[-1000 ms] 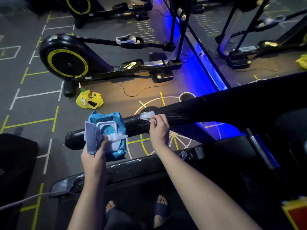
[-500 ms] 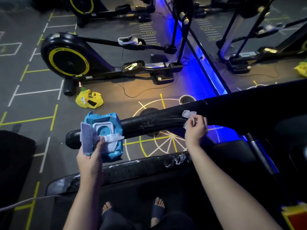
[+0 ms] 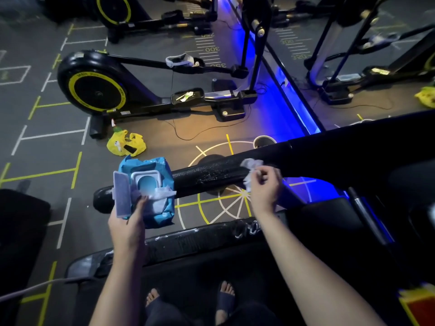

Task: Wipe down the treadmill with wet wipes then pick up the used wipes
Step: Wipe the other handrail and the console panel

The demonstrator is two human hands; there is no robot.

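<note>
I stand on the treadmill deck, its black side rail [image 3: 200, 241] below my hands. The black treadmill handrail [image 3: 211, 174] runs from lower left to upper right and shows wet streaks. My right hand [image 3: 264, 187] pinches a crumpled white wet wipe [image 3: 250, 169] against the handrail. My left hand [image 3: 128, 223] holds a blue wet-wipe pack [image 3: 153, 184] with its flip lid open and a fresh wipe sticking out of the opening.
An elliptical trainer [image 3: 94, 90] with a yellow-ringed flywheel stands on the floor ahead. A yellow bag [image 3: 126, 143] with small items lies beside it, cables trail nearby. A mirror wall with a blue light strip [image 3: 299, 111] runs at right. A dark seat [image 3: 21, 220] is left.
My right hand slid the wipe along the handrail to the right, from near the pack to the middle of the rail. The left hand kept the pack nearly still.
</note>
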